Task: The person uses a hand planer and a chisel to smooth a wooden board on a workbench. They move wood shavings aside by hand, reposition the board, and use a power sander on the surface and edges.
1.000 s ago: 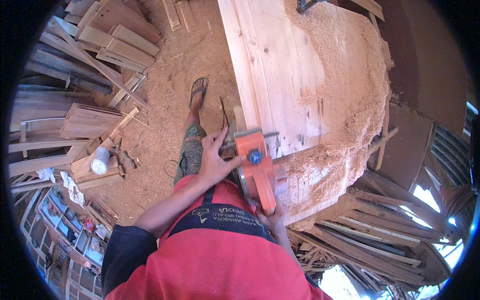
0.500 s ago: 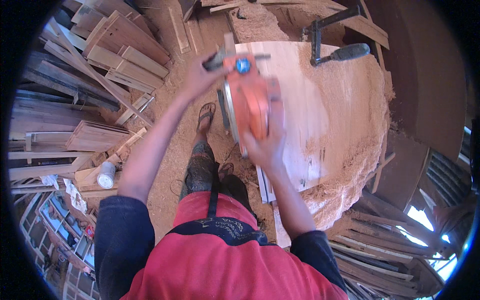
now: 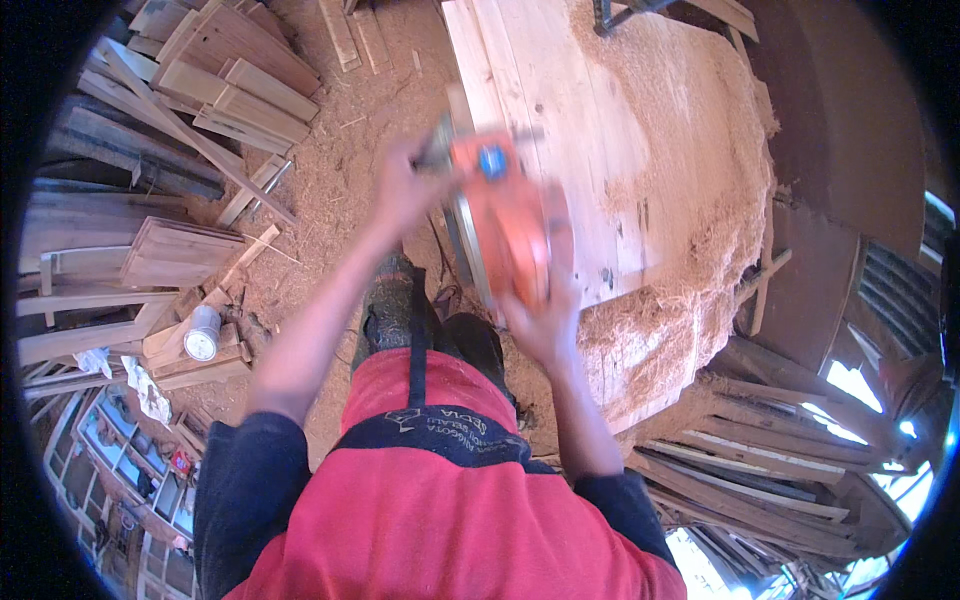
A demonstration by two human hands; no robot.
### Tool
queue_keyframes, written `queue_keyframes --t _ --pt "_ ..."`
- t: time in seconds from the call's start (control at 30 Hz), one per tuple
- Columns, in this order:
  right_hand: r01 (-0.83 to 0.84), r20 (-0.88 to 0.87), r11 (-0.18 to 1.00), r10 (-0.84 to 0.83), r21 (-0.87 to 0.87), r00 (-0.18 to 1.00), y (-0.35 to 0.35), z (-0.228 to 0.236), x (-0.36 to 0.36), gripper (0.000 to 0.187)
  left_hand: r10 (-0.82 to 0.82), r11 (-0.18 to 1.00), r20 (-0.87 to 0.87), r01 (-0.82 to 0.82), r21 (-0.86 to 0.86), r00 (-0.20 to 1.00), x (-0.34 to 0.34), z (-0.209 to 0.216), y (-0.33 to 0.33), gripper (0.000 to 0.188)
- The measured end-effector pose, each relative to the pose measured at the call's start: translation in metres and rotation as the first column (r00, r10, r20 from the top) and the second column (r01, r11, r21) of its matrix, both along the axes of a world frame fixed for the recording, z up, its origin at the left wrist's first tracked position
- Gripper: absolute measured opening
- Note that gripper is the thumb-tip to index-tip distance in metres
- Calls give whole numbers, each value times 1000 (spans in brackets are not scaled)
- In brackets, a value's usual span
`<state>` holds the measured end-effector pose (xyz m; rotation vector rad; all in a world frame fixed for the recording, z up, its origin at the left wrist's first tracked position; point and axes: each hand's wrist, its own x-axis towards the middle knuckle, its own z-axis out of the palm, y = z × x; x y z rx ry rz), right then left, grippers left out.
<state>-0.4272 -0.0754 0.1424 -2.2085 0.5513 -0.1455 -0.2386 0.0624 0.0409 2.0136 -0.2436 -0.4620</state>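
Observation:
An orange electric hand planer [image 3: 510, 225] with a blue knob lies along the left edge of a pale wooden panel [image 3: 530, 80], close to its near end. Around the planer's rear handle my right hand [image 3: 543, 325] is closed. My left hand [image 3: 405, 190] grips the front left side, at a dark part beside the knob; motion blurs its fingers. The planer's underside is hidden from above.
Wood shavings [image 3: 700, 190] cover the panel's right side and spill onto the board below. A clamp [image 3: 610, 18] shows at the top edge. Stacked planks [image 3: 215, 75] lean at the left, near a white can [image 3: 202, 335]; more planks [image 3: 760, 480] lie lower right.
The planer and both hands have come back toward me along the panel's left edge. My view has shifted, so the clamp now sits at the top rim. Both hands keep their grip.

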Motion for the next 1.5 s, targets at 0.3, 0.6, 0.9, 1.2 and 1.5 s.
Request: queue_keyframes --t 0.3,0.6,0.9,1.2,1.5 --pt "144 -349 985 -104 91 931 25 23 -194 34 -75 997 -136 78 12 988 -181 26 25 93" --pt "35 16 997 -36 73 999 -4 2 103 33 5 990 -43 -11 -139 999 103 -8 -9 79" --pt "-29 160 997 16 74 987 -13 -7 313 30 -38 994 76 45 -98 996 321 -23 -4 85" --pt "39 -223 999 -33 26 974 11 10 -51 61 -28 999 77 31 -37 997 -46 -3 8 76" --pt "87 -278 988 -49 125 959 26 25 -171 49 -103 995 -118 100 -31 988 -160 26 26 91"
